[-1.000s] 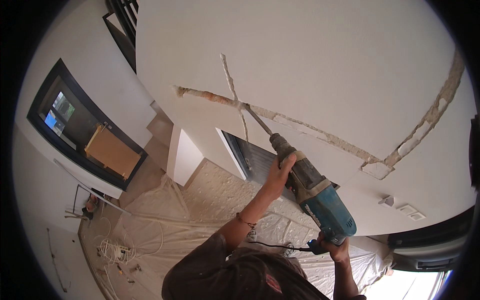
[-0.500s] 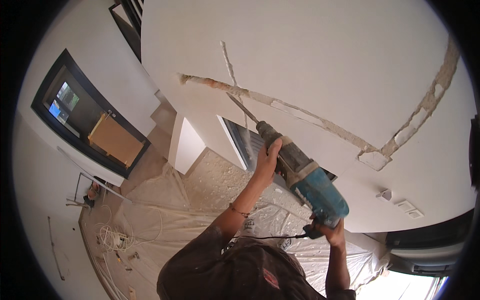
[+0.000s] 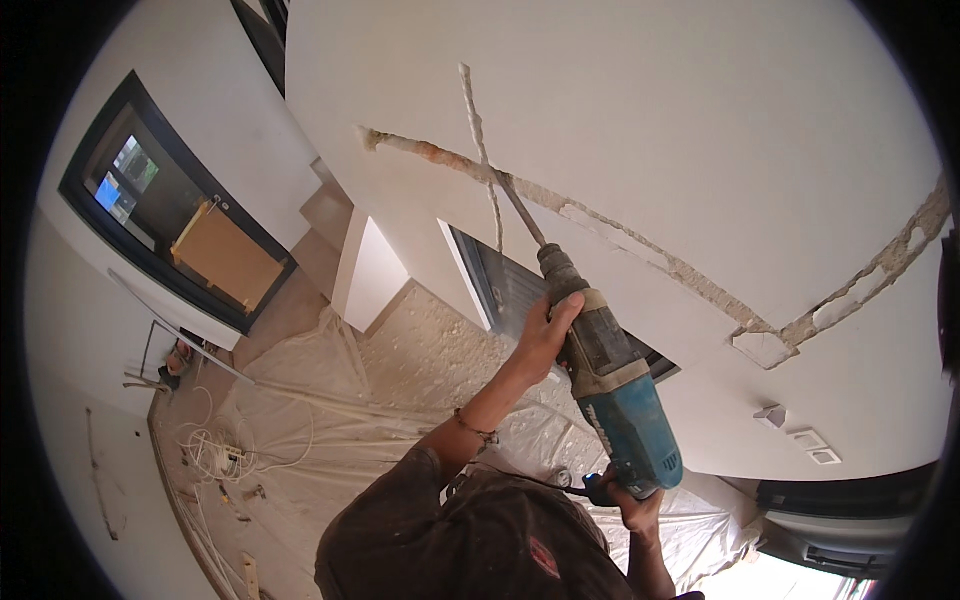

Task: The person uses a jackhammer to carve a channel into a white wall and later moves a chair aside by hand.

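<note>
A blue and black rotary hammer [image 3: 628, 405] is held up to the white wall, with both hands on it. My left hand [image 3: 548, 338] is closed around its front part, just behind the chuck. At the rear grip my right hand [image 3: 638, 508] is closed, partly hidden by the housing. The long chisel bit [image 3: 522, 208] points up and left. Its tip meets the chased groove [image 3: 640, 247] close to where a narrower vertical groove [image 3: 474, 115] crosses it. I cannot tell how deep the tip sits.
Rubble [image 3: 430, 340] lies on the floor below the wall, beside plastic sheeting [image 3: 330, 400]. A tangled white cable [image 3: 215, 455] rests at the left. Switch frames [image 3: 815, 446] sit on the wall at the right. A dark-framed door [image 3: 190, 215] stands at the far left.
The bit's tip has moved right along the groove to just past the crossing. The hammer's rear end has swung left and down, leaving the tool steeper. Both hands keep their grip.
</note>
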`<state>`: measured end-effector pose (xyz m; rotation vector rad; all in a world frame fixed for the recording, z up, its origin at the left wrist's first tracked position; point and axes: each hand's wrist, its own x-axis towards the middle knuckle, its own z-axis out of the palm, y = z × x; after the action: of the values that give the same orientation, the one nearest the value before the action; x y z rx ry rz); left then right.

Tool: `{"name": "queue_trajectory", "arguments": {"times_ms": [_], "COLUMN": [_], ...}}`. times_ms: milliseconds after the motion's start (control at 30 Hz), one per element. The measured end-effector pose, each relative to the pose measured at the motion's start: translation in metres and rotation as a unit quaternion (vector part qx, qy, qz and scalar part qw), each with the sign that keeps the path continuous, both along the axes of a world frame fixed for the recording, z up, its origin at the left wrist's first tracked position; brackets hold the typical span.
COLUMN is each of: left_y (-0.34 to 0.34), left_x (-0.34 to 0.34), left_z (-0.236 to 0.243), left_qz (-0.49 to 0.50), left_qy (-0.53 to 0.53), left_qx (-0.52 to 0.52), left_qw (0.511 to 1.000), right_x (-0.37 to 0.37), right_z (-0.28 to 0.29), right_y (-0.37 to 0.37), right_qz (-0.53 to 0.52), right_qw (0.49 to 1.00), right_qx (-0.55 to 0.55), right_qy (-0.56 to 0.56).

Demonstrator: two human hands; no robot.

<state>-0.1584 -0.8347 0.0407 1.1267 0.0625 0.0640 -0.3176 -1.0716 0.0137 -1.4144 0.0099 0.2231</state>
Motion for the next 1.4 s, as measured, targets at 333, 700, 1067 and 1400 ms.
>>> {"name": "queue_trajectory", "arguments": {"times_ms": [333, 700, 1067, 1400], "left_y": [-0.011, 0.145, 0.051, 0.016], "left_x": [0.025, 0.046, -0.021, -0.005], "left_z": [0.007, 0.009, -0.029, -0.023], "left_qz": [0.018, 0.131, 0.096, -0.003], "left_qy": [0.028, 0.066, 0.03, 0.014], "left_qx": [0.018, -0.027, 0.07, 0.073], "left_qw": [0.999, 0.989, 0.992, 0.997], "right_x": [0.059, 0.113, 0.014, 0.007], "right_z": [0.008, -0.017, -0.042, -0.057], "right_y": [-0.049, 0.12, 0.012, 0.0], "right_qz": [0.07, 0.181, 0.129, 0.054], "right_qw": [0.996, 0.971, 0.99, 0.997], "right_qx": [-0.015, 0.076, -0.05, -0.044], "right_qy": [-0.054, -0.136, 0.028, -0.017]}}
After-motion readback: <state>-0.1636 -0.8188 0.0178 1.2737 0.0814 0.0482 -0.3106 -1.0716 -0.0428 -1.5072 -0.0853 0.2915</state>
